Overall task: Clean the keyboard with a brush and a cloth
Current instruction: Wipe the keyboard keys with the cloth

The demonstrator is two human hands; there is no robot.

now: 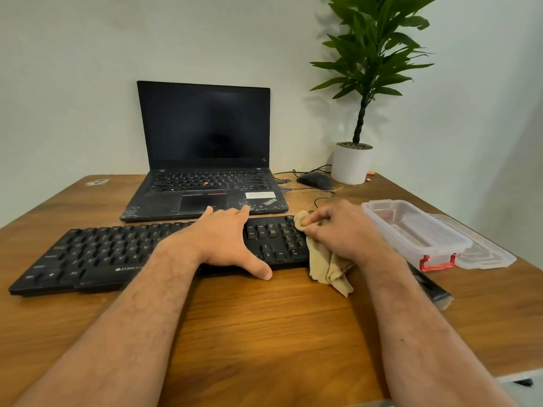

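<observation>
A black keyboard lies across the wooden table in front of me. My left hand rests flat over its right-middle part, fingers stretched to the far edge and thumb on the table at the near edge. My right hand grips a beige cloth and presses it against the keyboard's right end, by the number pad. A dark brush lies on the table under my right forearm, its bristles pointing toward the near right.
An open black laptop stands behind the keyboard. A wired mouse and a potted plant sit at the back right. A clear plastic box with red clasp and its lid lie right of my hand.
</observation>
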